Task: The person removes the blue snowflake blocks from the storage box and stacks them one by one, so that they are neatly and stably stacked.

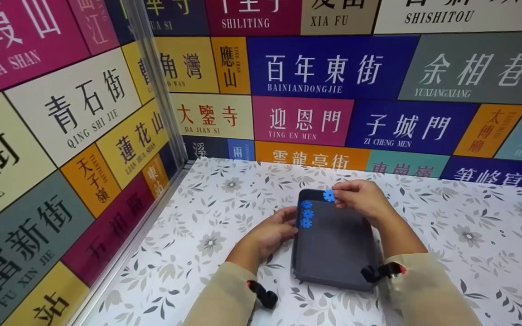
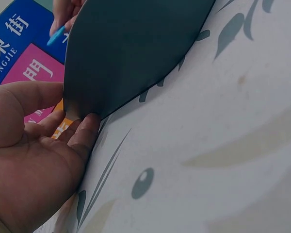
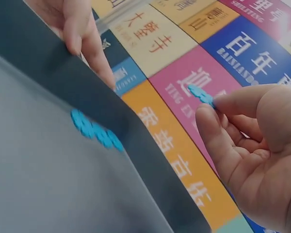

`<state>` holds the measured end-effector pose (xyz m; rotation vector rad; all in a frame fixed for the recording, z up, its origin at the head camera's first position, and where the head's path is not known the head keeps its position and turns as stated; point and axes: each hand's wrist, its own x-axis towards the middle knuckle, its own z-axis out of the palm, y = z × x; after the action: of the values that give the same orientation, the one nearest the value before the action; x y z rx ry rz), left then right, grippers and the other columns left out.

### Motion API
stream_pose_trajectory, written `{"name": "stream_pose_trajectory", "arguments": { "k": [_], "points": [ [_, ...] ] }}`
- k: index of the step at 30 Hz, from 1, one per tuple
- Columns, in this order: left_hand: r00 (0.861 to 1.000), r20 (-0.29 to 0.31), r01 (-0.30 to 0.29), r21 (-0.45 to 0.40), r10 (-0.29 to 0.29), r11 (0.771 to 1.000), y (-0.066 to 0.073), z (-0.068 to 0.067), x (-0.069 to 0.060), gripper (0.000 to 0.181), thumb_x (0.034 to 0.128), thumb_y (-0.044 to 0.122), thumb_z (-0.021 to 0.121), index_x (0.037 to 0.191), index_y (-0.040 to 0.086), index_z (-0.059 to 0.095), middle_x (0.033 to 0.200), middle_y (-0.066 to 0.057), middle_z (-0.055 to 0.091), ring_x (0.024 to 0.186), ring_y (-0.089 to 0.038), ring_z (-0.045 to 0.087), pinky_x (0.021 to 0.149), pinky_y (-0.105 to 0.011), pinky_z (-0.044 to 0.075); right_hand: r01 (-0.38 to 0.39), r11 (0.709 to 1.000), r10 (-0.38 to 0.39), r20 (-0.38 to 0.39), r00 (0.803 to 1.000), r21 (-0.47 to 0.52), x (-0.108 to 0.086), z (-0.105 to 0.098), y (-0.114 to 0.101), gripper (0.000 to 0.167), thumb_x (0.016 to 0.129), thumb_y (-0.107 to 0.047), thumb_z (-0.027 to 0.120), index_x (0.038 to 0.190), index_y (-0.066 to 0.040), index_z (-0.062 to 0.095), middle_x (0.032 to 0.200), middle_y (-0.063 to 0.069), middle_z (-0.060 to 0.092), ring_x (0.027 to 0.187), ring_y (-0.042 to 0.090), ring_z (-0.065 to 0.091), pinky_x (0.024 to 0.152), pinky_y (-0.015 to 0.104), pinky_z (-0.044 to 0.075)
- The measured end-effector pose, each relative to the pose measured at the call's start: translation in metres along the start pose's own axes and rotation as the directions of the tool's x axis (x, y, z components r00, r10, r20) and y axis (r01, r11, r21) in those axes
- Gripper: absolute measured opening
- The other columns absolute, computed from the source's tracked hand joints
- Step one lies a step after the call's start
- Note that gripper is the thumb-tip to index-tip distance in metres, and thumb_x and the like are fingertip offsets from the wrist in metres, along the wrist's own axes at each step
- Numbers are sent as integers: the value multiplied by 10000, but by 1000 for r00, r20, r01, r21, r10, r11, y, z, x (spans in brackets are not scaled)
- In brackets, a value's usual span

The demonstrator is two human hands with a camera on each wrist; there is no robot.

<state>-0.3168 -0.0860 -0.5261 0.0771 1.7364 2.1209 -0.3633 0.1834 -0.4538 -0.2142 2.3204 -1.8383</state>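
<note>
A dark rectangular tray (image 1: pixel 335 244) lies on the table. Three blue flower-shaped pieces (image 1: pixel 307 213) sit in a column inside it by the left wall; the right wrist view shows the blue pieces (image 3: pixel 94 130) close together in a row. My left hand (image 1: pixel 272 235) holds the tray's left side, with its digits at the rim and lower edge of the outer wall (image 2: pixel 131 48) in the left wrist view. Above the tray's far right part, my right hand (image 1: pixel 363 199) pinches another blue flower piece (image 1: pixel 329 195) between thumb and finger, as the right wrist view also shows.
The table (image 1: pixel 211 194) has a white cover with printed leaves and flowers. Colourful sign panels (image 1: pixel 324 68) cover the walls behind and to the left. A metallic strip (image 1: pixel 163 86) runs down the wall corner.
</note>
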Motion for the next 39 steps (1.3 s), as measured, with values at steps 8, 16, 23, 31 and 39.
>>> {"name": "stream_pose_trajectory", "arguments": {
  "k": [8,16,23,31,39],
  "points": [
    [1000,1,-10,7,10,1000,1,1,-1,733,895,-97,597,1593,59,442,1627,-184,510,1474,-305,535,1185,-425,467,-20,999,23,-61,998,46,-21,-40,21,485,1015,-193,737,1384,103,633,970,-109,783,856,52,758,823,242,646],
    [1000,-7,11,24,-11,1000,3,0,-1,739,905,-74,615,1603,110,456,1654,-141,486,1476,-279,534,1198,-414,458,-44,999,44,-133,990,8,-37,-78,46,568,1018,-259,735,1442,89,588,993,-166,773,909,83,790,839,244,644],
    [1000,13,-6,4,6,1000,1,0,0,745,899,-93,599,1606,72,430,1658,-170,472,1469,-304,540,1172,-406,473,-128,991,131,-170,977,23,-46,-105,67,506,1002,-272,759,1404,16,651,972,-167,776,883,59,776,841,224,637],
    [1000,14,-12,4,12,1000,2,0,0,741,894,-96,597,1599,61,431,1657,-172,468,1436,-307,567,1134,-383,491,-200,976,214,-214,953,85,-49,-124,90,259,999,-280,764,1225,-156,780,949,-159,780,841,50,751,826,215,631],
    [1000,4,-4,4,4,1000,2,0,-1,741,889,-96,610,1593,71,448,1635,-168,497,1403,-298,590,1145,-393,485,-270,961,276,-193,941,58,-47,-131,102,360,1025,-313,726,1328,-118,718,935,-121,757,877,71,697,818,230,623]
  ]
}}
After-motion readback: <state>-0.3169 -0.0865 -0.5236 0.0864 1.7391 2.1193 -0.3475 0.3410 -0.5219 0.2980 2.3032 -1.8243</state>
